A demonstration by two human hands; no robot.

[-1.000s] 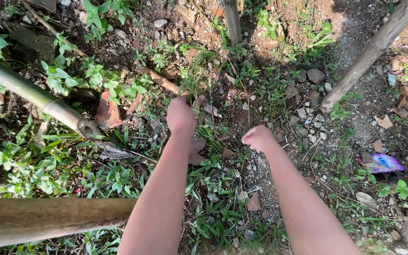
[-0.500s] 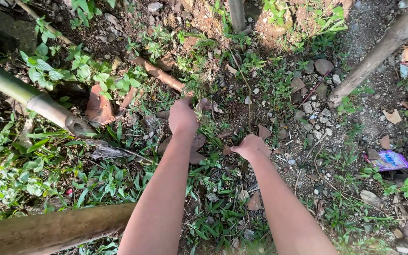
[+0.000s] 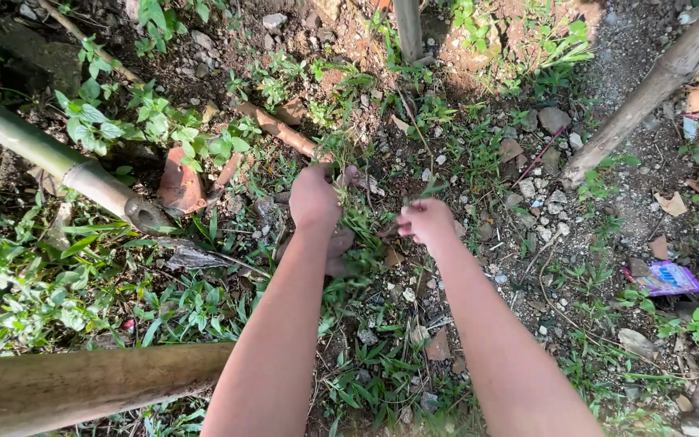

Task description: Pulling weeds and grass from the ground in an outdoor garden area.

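Head view: the left hand (image 3: 314,197) was closed around a tuft of thin green weed stems (image 3: 335,139) rooted in stony soil beside a broken terracotta shard (image 3: 178,183). The right hand (image 3: 425,221), fisted, pinched a slender green blade (image 3: 433,188). Both forearms reached forward and down. The stems looked light, limp and easily torn, best gripped low, near the roots.

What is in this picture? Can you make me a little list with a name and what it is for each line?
Place: stony soil with weeds
Left hand: fingers closed around a tuft of green weed stems
Right hand: curled into a loose fist just right of the left hand, over grass blades
Left side: green bamboo pole, broken clay shard
Bottom left: thick brown bamboo pole
Right side: slanted wooden stick, purple wrapper
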